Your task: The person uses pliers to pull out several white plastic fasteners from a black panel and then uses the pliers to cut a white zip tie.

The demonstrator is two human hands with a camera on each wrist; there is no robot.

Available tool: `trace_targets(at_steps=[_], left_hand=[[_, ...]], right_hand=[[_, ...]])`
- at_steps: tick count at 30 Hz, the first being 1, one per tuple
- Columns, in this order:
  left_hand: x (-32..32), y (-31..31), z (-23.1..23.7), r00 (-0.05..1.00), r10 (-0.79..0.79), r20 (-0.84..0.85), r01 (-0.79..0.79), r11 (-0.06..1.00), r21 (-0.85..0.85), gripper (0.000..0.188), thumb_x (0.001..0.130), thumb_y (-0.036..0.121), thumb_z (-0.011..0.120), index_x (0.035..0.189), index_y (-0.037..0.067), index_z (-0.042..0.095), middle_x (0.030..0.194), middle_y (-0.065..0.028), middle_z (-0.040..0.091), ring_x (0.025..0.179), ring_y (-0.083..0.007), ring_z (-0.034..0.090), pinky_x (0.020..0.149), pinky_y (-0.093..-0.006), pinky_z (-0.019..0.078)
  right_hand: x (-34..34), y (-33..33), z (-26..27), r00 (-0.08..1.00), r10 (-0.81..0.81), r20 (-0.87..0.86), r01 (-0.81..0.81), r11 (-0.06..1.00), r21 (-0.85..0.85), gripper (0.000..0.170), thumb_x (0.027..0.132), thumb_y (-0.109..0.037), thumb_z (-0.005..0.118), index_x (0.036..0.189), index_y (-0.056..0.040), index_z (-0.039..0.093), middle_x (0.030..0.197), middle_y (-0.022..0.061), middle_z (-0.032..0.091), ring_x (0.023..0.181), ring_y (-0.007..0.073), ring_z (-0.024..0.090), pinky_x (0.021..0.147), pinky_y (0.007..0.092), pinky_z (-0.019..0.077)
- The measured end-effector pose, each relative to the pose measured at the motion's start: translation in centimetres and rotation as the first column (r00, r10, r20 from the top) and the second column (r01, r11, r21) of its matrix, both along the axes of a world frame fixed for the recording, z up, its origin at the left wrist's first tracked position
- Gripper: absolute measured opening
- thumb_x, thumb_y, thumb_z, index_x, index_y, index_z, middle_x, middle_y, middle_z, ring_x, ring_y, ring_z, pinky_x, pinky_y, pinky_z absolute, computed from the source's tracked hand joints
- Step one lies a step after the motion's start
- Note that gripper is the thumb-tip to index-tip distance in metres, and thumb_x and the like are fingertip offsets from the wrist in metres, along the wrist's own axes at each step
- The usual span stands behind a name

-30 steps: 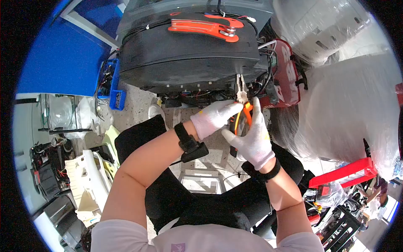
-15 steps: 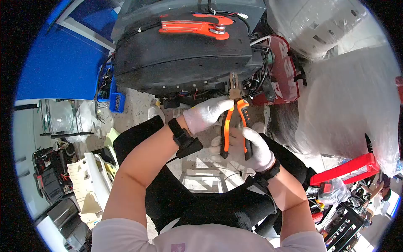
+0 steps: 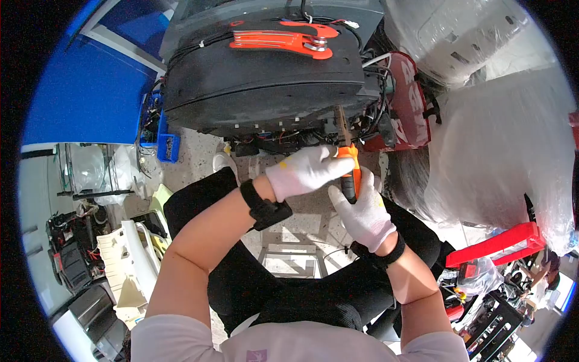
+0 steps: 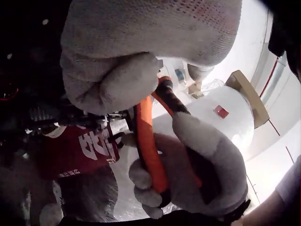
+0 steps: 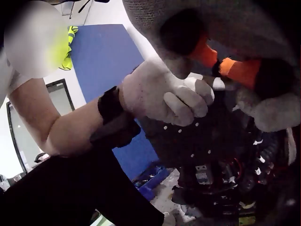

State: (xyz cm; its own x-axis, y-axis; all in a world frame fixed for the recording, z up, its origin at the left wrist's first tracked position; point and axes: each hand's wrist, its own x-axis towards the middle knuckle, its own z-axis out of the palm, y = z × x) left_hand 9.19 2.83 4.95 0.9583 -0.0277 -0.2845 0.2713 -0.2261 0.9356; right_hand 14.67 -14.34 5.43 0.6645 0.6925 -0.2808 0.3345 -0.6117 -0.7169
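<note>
Orange-and-black pliers (image 3: 350, 158) stand in front of the dark housing (image 3: 265, 96), their metal jaws pointing up at its lower edge. The gloved left hand (image 3: 307, 172) pinches the pliers near the pivot with thumb and curled fingers. Lower down, the gloved right hand (image 3: 365, 218) grips the handles; in the left wrist view its fingers wrap around both orange handles (image 4: 151, 146). What the jaw tips touch cannot be made out. A red folding tool set (image 3: 280, 41) lies on top of the housing.
Black cables (image 3: 379, 102) run down the housing's right side beside a red printed bag (image 3: 409, 102). Plastic-wrapped objects (image 3: 500, 151) stand at the right, with a red frame (image 3: 497, 244) below them. Small blue bins (image 3: 168, 148) sit on the floor at the left.
Half a second ago the plier handles were spread above the right palm; now they are closer together and the right hand has moved up around them. The left hand has come further over the pivot.
</note>
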Motion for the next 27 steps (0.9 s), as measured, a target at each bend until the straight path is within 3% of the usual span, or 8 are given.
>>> trace_targets(at_steps=[2,8,12,14,18,21,24,27], left_hand=[[0.1,-2.0,-1.6,0.974,0.226,-0.013,-0.222,0.944,-0.244,0.032,0.088,0.026,0.057,0.106,-0.001,0.059,0.094,-0.0098,0.064,0.084,-0.0123,0.059,0.074,-0.0271,0.0456],[-0.2,-2.0,-3.4,0.961,0.265,-0.082,-0.278,0.91,-0.308,0.031,0.089,0.022,0.056,0.108,-0.001,0.059,0.097,-0.0057,0.064,0.09,-0.0092,0.056,0.081,-0.0263,0.0437],[-0.7,-1.7,-3.3,0.96,0.279,0.025,-0.245,0.879,-0.41,0.031,0.091,0.023,0.049,0.109,0.0,0.06,0.099,-0.0044,0.063,0.093,-0.0088,0.055,0.084,-0.0256,0.0422],[-0.6,-1.5,-3.4,0.976,0.205,-0.078,-0.219,0.884,-0.414,0.031,0.091,0.024,0.045,0.106,0.002,0.06,0.095,-0.0018,0.061,0.089,-0.0086,0.053,0.082,-0.0249,0.0421],[-0.5,-1.2,-4.4,0.975,0.202,-0.087,-0.219,0.853,-0.474,0.03,0.089,0.029,0.046,0.102,0.005,0.059,0.083,0.0009,0.055,0.078,-0.0087,0.05,0.074,-0.0235,0.0423],[0.0,-1.3,-1.9,0.972,0.147,-0.185,-0.235,0.694,-0.681,0.029,0.09,0.026,0.045,0.1,0.004,0.059,0.085,0.0013,0.055,0.08,-0.0088,0.051,0.074,-0.0234,0.0424],[-0.1,-0.8,-5.8,0.981,0.143,-0.131,-0.191,0.813,-0.55,0.03,0.089,0.027,0.045,0.102,0.003,0.059,0.084,0.0017,0.055,0.08,-0.0076,0.05,0.067,-0.0223,0.0429],[-0.3,-0.5,-5.3,0.991,0.11,-0.076,-0.132,0.895,-0.427,0.033,0.09,0.027,0.046,0.111,0.004,0.058,0.088,0.0013,0.057,0.081,-0.007,0.051,0.072,-0.0229,0.0421]], right_hand=[[-0.1,0.3,0.3,0.998,-0.008,-0.066,0.003,0.998,-0.069,0.072,0.079,-0.037,0.062,0.126,0.0056,0.027,0.105,0.033,0.055,0.093,0.0457,0.058,0.078,0.0444,0.0477],[-0.3,0.5,1.3,0.993,-0.066,-0.096,0.058,0.995,-0.076,0.08,0.071,-0.038,0.071,0.123,0.0045,0.029,0.091,0.0273,0.061,0.084,0.0424,0.062,0.071,0.0431,0.05],[0.1,0.4,1.7,0.965,-0.155,-0.213,0.137,0.986,-0.098,0.074,0.067,-0.039,0.076,0.114,0.0057,0.04,0.073,0.0107,0.06,0.06,0.0206,0.061,0.057,0.0311,0.0495],[1.1,-0.5,-0.1,0.875,-0.132,-0.466,0.181,0.982,0.062,0.056,0.077,-0.04,0.068,0.106,0.0041,0.048,0.069,0.0033,0.053,0.062,0.0115,0.054,0.06,0.0255,0.0473],[2.2,-1.0,-0.6,0.387,0.015,-0.922,0.329,0.932,0.154,0.042,0.09,-0.042,0.049,0.111,-0.0048,0.052,0.09,0.0043,0.057,0.082,0.0124,0.056,0.078,0.028,0.0463],[2.0,-0.9,-2.0,-0.131,0.124,-0.984,0.502,0.864,0.042,0.069,0.081,-0.054,0.055,0.125,-0.0018,0.043,0.11,0.018,0.056,0.098,0.03,0.058,0.086,0.041,0.0467],[1.0,-1.0,-1.1,-0.211,0.391,-0.896,0.43,0.86,0.274,0.073,0.08,-0.057,0.054,0.128,-0.0032,0.039,0.11,0.0167,0.056,0.099,0.0302,0.057,0.088,0.0429,0.0448],[1.0,-1.2,-1.4,-0.152,0.322,-0.934,0.437,0.87,0.229,0.067,0.082,-0.053,0.052,0.126,-0.0035,0.039,0.101,0.0141,0.056,0.091,0.0261,0.056,0.079,0.0399,0.0457]])
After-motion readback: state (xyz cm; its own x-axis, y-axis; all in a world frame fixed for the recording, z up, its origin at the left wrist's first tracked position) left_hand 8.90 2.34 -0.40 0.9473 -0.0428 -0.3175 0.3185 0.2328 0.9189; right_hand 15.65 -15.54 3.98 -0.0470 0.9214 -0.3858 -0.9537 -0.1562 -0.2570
